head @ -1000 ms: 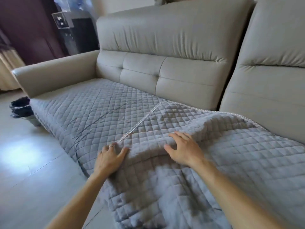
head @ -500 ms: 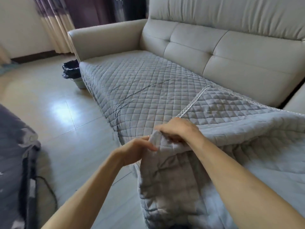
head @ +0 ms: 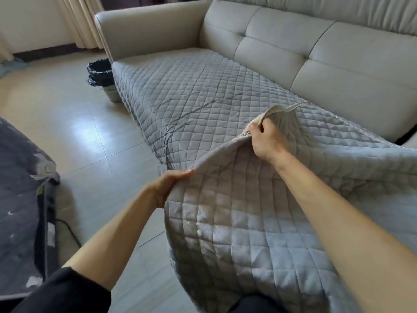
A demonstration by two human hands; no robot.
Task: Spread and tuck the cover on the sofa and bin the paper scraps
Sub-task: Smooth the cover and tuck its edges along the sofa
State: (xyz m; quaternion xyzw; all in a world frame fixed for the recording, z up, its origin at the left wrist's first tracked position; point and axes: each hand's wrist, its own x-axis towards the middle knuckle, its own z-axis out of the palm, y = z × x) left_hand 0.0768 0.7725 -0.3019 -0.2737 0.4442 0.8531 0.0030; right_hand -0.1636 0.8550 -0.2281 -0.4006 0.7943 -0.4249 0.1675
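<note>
Beige sofa (head: pixel 293 53) ahead: your left hand (head: pixel 171 186) grips the cover (head: pixel 237 222) at its near edge, and your right hand (head: pixel 266 141) pinches the trimmed corner. It looks soft, floppy and probably light, so hold it by the edges.

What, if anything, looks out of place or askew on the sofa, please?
The near quilted cover is not lying flat: the left hand and right hand hold its edge up off the sofa, so it hangs crumpled. The far quilted cover lies flat but shows dark diagonal creases.

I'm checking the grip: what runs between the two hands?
In the head view, only the raised edge of the cover, gripped by the left hand and right hand; nothing else.
</note>
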